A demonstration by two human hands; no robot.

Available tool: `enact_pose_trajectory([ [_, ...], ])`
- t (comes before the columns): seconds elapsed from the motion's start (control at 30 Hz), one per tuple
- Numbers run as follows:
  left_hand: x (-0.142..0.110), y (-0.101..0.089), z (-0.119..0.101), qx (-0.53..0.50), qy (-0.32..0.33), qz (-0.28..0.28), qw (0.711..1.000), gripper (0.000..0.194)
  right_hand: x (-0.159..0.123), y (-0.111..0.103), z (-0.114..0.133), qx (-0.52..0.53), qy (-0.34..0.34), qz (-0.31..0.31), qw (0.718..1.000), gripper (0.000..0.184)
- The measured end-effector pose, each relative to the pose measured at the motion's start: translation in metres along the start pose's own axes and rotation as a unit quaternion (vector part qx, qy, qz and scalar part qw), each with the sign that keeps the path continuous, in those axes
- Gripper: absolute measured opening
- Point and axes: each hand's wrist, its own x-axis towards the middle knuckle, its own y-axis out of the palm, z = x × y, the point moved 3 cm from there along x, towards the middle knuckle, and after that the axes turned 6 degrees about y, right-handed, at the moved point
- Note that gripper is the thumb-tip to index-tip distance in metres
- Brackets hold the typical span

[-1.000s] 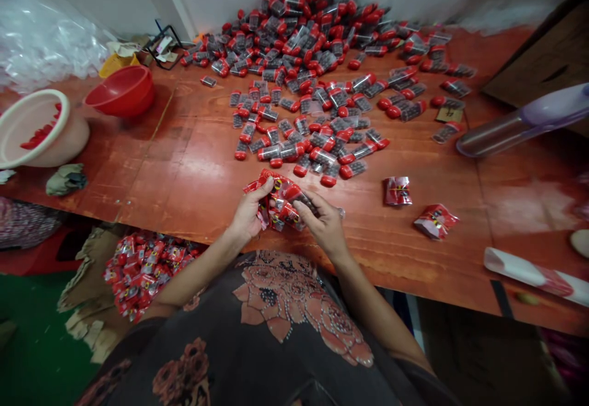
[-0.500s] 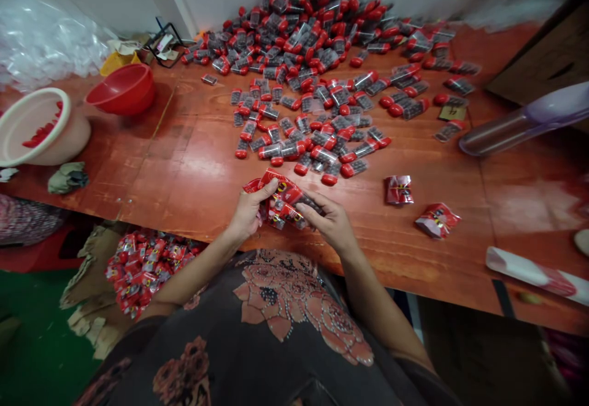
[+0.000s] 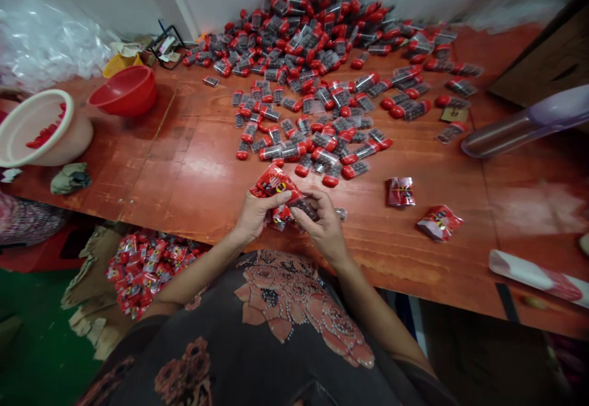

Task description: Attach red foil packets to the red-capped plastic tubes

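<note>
My left hand pinches a red printed packet near the front edge of the table, its thumb across the front. My right hand is closed on a small clear container with dark contents, held against the packet's right side. Whether its end is inside the packet cannot be made out. More red packets show below the left thumb. Just right of my right fingers, a small clear piece shows, partly hidden. Ahead lie many red-capped clear containers with dark contents.
Two red packets lie to the right. A white bowl with red pieces and a red bowl stand left. Below the table is a heap of red packets. At right are a clear purple-topped tube and a cardboard box.
My left thumb has shifted right across the packet, which now stands more turned and spread. My right hand has moved slightly left and lower, and the small clear piece beside it has come into view.
</note>
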Motion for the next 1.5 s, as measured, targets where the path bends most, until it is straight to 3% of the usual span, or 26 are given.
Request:
enact_pose_trajectory([
  [0.13,0.001,-0.001,0.0,0.016,0.021,-0.011,1.0,0.026,-0.005,0.003,-0.003,0.004,-0.016,-0.026,1.0,0.033],
  [0.3,0.001,-0.001,-0.004,0.024,0.044,0.021,0.999,0.029,-0.012,0.006,0.003,-0.003,-0.063,-0.08,0.995,0.032],
  [0.47,0.0,-0.002,-0.007,0.04,0.045,0.075,0.995,0.025,-0.016,0.012,0.002,0.051,-0.034,-0.104,0.993,0.031],
  [0.77,-0.003,0.004,-0.007,0.038,0.036,0.048,0.997,0.026,-0.015,0.01,-0.005,0.006,-0.027,-0.102,0.994,0.029],
  [0.9,0.002,-0.002,-0.01,0.081,0.031,0.084,0.993,0.027,-0.015,0.01,-0.003,0.031,0.003,-0.097,0.995,0.027],
  [1.0,0.006,-0.005,-0.014,0.094,0.024,0.126,0.987,0.028,-0.014,0.013,0.001,0.104,0.062,-0.047,0.991,0.025],
  [1.07,0.007,-0.005,-0.013,0.093,0.022,0.125,0.988,0.027,-0.013,0.014,0.002,0.126,0.078,-0.029,0.989,0.025],
  [1.3,0.0,0.002,-0.002,0.075,0.017,0.047,0.996,0.024,-0.017,0.011,-0.004,-0.027,-0.026,-0.106,0.994,0.029],
  [1.5,-0.003,0.001,-0.002,0.096,-0.021,0.079,0.992,0.023,-0.015,0.019,-0.005,0.122,0.062,-0.064,0.989,0.023],
])
